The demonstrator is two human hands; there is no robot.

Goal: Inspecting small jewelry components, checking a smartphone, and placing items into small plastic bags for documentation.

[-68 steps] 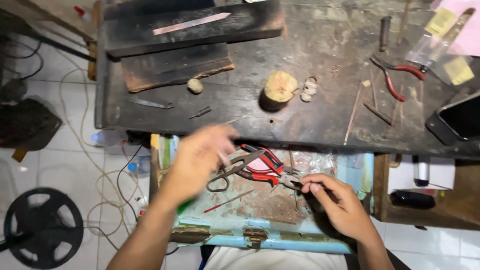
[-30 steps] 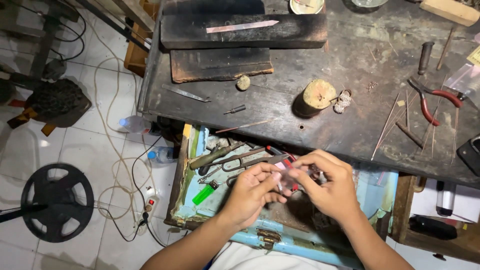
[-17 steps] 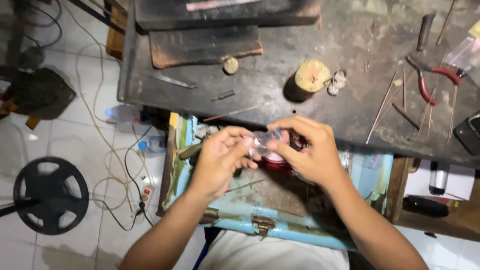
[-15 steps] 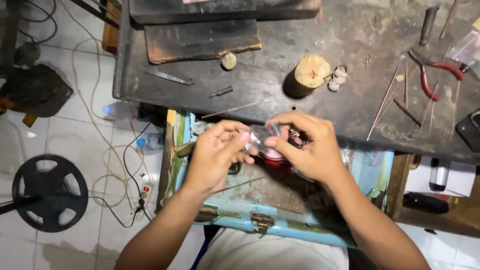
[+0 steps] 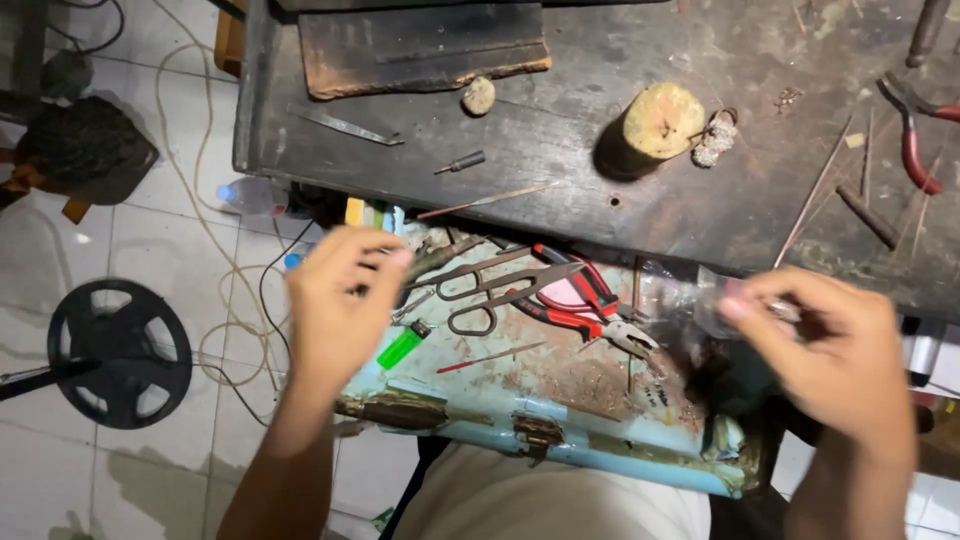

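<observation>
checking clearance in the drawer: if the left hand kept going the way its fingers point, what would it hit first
The left hand has its fingers pointing right, across the open drawer. First in that line are probably the metal shears, just past the fingertips, though the hand may be hovering above them; height is unclear.

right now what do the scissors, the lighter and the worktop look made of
Scissors: bare grey metal, dull, slightly tarnished. Lighter: translucent bright green plastic with a small metal cap, glossy. Worktop: probably dark wood, worn matt and scratched; its grain is hard to make out.

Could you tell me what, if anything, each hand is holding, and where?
The right hand pinches a small clear plastic bag at its edge; the left hand seems empty.
</observation>
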